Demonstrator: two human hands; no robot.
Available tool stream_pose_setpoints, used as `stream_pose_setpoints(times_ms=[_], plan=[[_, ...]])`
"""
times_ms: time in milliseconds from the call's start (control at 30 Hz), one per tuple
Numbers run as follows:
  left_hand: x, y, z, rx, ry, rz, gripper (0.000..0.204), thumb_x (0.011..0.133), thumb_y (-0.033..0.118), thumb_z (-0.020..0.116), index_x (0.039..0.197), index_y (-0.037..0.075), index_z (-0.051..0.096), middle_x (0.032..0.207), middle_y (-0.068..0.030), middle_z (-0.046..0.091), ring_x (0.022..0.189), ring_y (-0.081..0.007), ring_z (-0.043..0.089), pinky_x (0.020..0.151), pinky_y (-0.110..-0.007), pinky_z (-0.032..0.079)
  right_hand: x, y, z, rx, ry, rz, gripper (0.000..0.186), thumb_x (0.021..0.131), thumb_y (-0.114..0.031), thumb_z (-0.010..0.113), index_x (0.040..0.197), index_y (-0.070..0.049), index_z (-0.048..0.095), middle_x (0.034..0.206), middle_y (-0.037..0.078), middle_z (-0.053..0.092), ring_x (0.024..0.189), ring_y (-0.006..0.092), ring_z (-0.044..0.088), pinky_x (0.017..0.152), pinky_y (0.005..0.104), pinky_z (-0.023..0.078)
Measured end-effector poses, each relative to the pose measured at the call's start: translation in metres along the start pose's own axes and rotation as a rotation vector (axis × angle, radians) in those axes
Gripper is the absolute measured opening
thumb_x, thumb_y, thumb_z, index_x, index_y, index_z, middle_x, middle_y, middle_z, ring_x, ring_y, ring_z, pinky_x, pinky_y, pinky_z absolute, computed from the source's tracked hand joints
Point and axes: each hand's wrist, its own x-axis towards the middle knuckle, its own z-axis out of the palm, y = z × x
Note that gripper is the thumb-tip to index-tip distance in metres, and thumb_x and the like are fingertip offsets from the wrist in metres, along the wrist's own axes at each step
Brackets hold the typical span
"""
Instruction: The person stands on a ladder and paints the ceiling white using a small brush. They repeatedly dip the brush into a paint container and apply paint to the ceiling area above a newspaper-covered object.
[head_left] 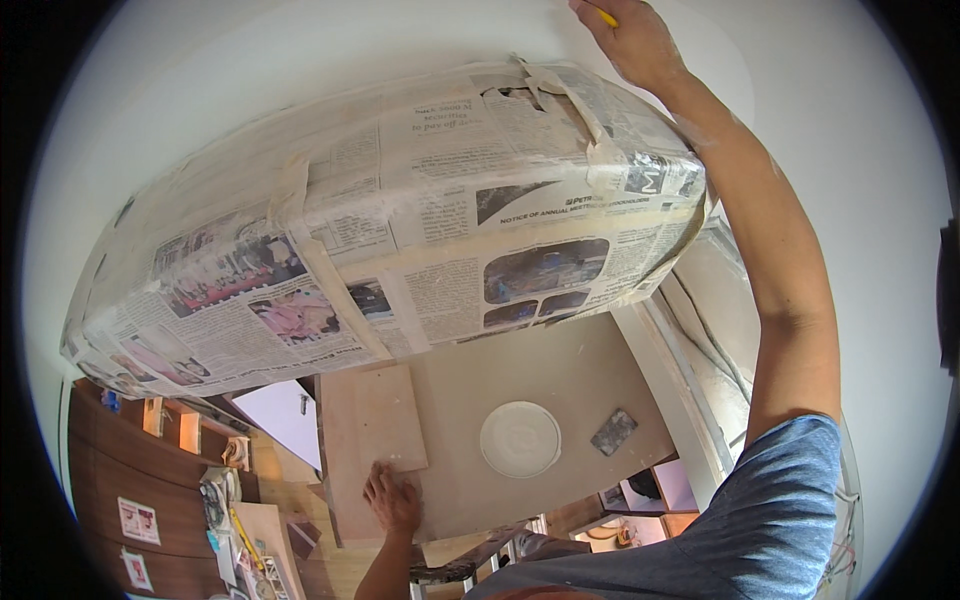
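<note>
My right hand (635, 45) is raised high against the white wall, its fingers closed round a tool whose yellow handle (606, 17) shows. The tool's working end is out of view, so I cannot tell its kind. Just below that hand is a long boxy unit (430, 215) wrapped in newspaper and masking tape, torn along its top right. Lower down, my left hand (392, 500) lies with fingers apart on a brown board platform (470, 400), its fingertips at the near edge of a loose thin panel (385, 415).
On the platform are a round white tub lid or pan (520, 440) and a dusty grey sanding block (614, 432). A ladder (500, 560) stands below me. Shelves (645, 500) and a cluttered bench (260, 540) are down at floor level. Cables (710, 345) hang on the right.
</note>
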Motion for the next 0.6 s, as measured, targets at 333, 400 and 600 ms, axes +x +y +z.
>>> stream_pose_setpoints(times_ms=[333,400,600], plan=[[-0.004,-0.005,0.001,-0.040,0.028,0.026,0.060,0.093,0.025,0.068,0.148,0.003,0.057,0.159,-0.0227,0.050,0.144,-0.0454,0.046,0.122,-0.059,0.033,-0.005,0.024,-0.005,-0.265,0.160,0.264,0.039,0.105,-0.026,0.059,0.130,-0.002,0.077,0.116,0.023,0.080,0.107,0.0402,0.077,0.099,0.0448,0.060],[-0.004,-0.006,0.002,-0.040,0.022,0.016,0.059,0.093,0.025,0.068,0.147,0.004,0.057,0.161,-0.0219,0.049,0.144,-0.0440,0.046,0.122,-0.059,0.033,-0.006,0.034,-0.013,-0.410,0.181,0.262,0.036,0.107,-0.030,0.061,0.131,-0.010,0.078,0.113,0.019,0.081,0.101,0.0377,0.079,0.093,0.0439,0.061],[-0.002,-0.008,0.005,-0.031,-0.043,-0.057,0.058,0.094,0.029,0.068,0.147,0.007,0.057,0.163,-0.0168,0.048,0.147,-0.0414,0.045,0.124,-0.058,0.032,-0.055,-0.002,-0.089,0.052,0.211,0.369,0.039,0.106,-0.037,0.058,0.128,-0.016,0.082,0.107,0.010,0.082,0.077,0.0151,0.067,0.073,0.0307,0.055]])
